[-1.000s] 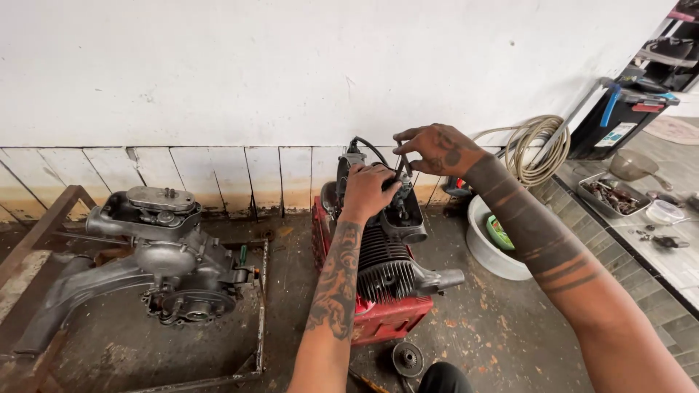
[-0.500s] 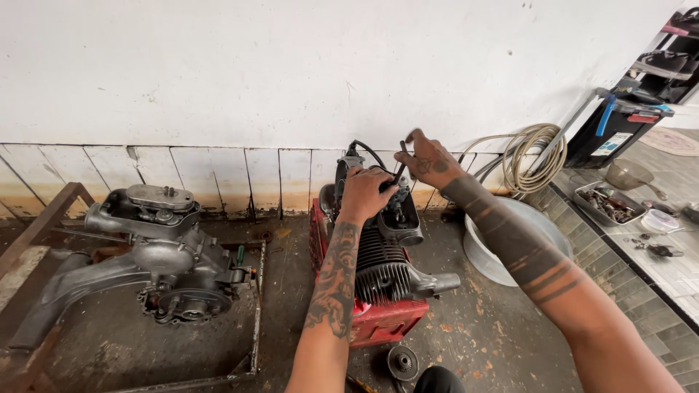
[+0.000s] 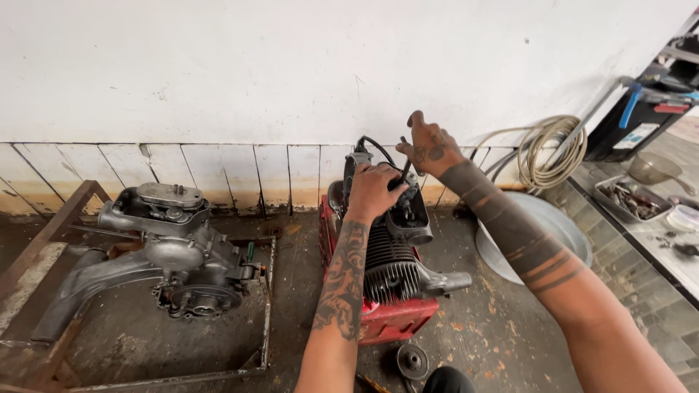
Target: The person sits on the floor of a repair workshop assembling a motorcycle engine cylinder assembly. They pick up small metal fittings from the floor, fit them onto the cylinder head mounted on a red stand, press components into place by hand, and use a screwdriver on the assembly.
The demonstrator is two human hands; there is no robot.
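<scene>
A small finned engine (image 3: 399,269) stands on a red crate (image 3: 393,320) on the floor, close to the white wall. My left hand (image 3: 373,191) grips the top of the engine near its black cable. Just right of it, my right hand (image 3: 429,149) is closed on a thin dark tool (image 3: 405,169) that angles down onto the engine's upper part. Both forearms are tattooed.
A second, larger grey engine (image 3: 171,255) sits in a metal frame at left. A round metal basin (image 3: 539,233) lies at right, a coiled hose (image 3: 553,149) behind it. A tray of small parts (image 3: 630,195) and a small pulley (image 3: 412,360) are also on the floor.
My right hand came down from above the engine toward my left hand and now holds the tool against the engine top. The left hand stayed put.
</scene>
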